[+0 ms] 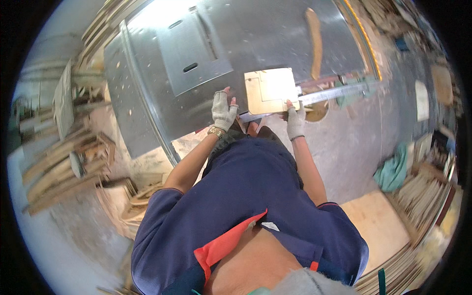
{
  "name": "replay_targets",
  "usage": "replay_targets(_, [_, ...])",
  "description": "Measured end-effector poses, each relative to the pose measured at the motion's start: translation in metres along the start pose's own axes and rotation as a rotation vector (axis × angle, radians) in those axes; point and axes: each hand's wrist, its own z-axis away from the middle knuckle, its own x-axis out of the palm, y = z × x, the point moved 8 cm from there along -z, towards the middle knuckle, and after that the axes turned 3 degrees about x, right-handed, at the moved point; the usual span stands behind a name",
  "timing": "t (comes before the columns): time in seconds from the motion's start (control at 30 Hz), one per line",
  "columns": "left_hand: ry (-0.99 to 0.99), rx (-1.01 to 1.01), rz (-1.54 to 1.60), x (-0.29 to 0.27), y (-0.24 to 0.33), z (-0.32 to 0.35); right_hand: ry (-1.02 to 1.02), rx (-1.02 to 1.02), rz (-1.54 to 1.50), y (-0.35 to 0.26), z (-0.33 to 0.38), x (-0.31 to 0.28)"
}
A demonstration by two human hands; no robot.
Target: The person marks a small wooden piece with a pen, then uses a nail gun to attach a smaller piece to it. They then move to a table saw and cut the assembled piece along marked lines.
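A pale, squarish wooden board [256, 93] with rounded corners and thin lines on its face lies at the near edge of a grey metal machine table [255, 39]. My right hand [296, 120], in a fingertip-less light glove, grips its near right corner with the thumb on top; the other fingers are mostly hidden. Left of the board, my gloved left hand [224, 111] is held over the table's near edge, apart from the board, with thumb and fingers spread and nothing in them. A long slot [206, 34] runs through a metal plate [182, 59] set in the tabletop.
On the table's far right lies a curved wooden strip [313, 44]. A metal rail [339, 92] runs along the near edge; another rail [142, 93] crosses the left side. Wood pieces [69, 167] are stacked at left, and strips [418, 196] with a green cloth [392, 169] at right.
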Motion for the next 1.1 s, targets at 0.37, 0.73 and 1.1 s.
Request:
replay_targets(0.37, [-0.24,-0.011,-0.38,0.012,-0.089,0.014,-0.381,-0.844,1.413,-0.006,-0.069,0.144])
replay_targets(0.73, [-0.134,0.071,-0.399,0.019,-0.125,-0.049,-0.341,-0.979,1.461,-0.016,-0.118,0.193])
replay_targets(1.1, [-0.119,0.033,-0.462,0.017,-0.137,-0.094,-0.386,-0.939,1.489,-0.025,-0.165,0.223])
